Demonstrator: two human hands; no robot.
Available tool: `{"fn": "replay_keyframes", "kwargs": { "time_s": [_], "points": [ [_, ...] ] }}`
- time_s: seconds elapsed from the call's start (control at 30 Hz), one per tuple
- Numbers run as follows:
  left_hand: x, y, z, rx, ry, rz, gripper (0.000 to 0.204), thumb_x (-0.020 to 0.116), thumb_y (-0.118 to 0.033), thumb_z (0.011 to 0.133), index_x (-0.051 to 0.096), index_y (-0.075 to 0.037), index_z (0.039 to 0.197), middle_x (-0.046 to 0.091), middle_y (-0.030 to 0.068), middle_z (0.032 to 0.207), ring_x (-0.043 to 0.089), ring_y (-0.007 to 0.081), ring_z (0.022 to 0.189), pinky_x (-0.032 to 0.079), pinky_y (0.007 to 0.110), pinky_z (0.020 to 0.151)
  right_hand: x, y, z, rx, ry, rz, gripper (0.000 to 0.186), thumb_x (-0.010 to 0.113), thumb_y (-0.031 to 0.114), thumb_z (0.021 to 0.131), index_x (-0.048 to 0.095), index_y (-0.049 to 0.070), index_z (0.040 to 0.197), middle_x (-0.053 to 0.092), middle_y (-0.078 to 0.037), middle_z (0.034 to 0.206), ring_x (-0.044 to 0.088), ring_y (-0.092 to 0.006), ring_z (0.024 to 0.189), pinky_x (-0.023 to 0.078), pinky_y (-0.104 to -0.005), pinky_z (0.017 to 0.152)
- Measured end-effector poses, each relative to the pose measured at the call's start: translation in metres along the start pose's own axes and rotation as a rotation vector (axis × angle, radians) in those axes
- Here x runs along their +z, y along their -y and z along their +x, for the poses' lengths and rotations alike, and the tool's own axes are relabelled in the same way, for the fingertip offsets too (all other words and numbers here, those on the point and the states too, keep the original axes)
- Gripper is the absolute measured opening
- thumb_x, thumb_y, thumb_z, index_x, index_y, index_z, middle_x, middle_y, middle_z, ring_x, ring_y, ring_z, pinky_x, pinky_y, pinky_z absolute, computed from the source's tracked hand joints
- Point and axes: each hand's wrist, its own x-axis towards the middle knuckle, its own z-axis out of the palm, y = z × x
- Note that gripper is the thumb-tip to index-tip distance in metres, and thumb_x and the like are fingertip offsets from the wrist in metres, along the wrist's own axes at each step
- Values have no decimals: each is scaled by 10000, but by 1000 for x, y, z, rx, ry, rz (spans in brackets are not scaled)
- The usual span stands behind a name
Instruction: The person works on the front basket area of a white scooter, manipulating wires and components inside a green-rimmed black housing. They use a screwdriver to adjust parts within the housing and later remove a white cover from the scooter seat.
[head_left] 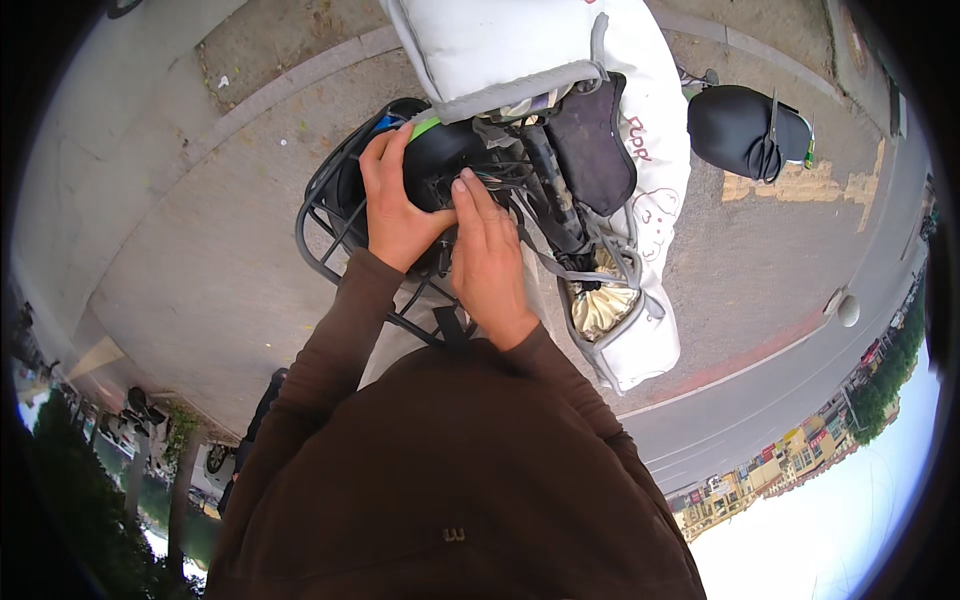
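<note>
My left hand point(400, 205) rests against a rounded, glossy black shell point(425, 160) with a bright green strip along its edge. Its thumb and fingers are spread wide apart, the fingertips near the green strip. Close beside it, my right hand point(490, 260) has its fingers stretched out side by side, pointing up and left over thin wires point(508, 172) next to the shell. What lies beneath both palms is hidden. A black metal rack point(325, 215) curves around the shell's left side.
A white padded scooter apron point(655, 160) with grey trim spreads at the right, with a cream gathered cloth point(605, 305) in its pocket. Beyond it stands a parked vehicle's black rounded part point(745, 130). A kerb point(310, 70) runs behind, and a road point(740, 400) lies right.
</note>
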Motion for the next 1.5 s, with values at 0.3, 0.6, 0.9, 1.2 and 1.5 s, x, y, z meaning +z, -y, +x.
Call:
{"fn": "replay_keyframes", "kwargs": {
  "time_s": [0.3,0.6,0.9,1.2,1.5],
  "points": [
    [-1,-4,3,12,32,64,1009,849,-85,501,372,-68,1389,409,193,1288,413,363,1211,393,422,1017,8,-9,-2,548,-35,408,162,507,28,916,548,-8,1069,613,-168,809,609,-348,661,487,-405,602],
    [-9,-2,9,21,132,98,950,837,-135,577,374,-57,1403,427,169,1301,439,327,1214,394,402,1022,-18,-10,25,839,274,967,478,467,93,981,336,21,1436,583,-67,614,472,-96,404,371,-245,398],
    [-9,-2,11,-7,145,64,964,858,-134,530,390,-64,1370,452,185,1278,442,371,1197,402,435,1003,-9,-19,31,872,290,997,450,489,88,953,377,61,1387,561,-50,583,429,-90,359,331,-249,352],
    [-7,6,8,-20,145,65,988,881,-170,530,402,-69,1389,484,183,1288,494,357,1184,438,414,983,18,-44,17,665,272,707,415,524,126,896,494,71,1306,655,-179,969,645,-318,881,487,-400,804],
    [-1,0,5,104,80,238,936,852,-177,571,404,-48,1383,506,198,1264,519,370,1156,461,420,954,5,-38,22,529,259,381,454,522,108,878,498,52,1328,633,-263,1043,607,-413,1000,478,-426,860]
  ]
}}
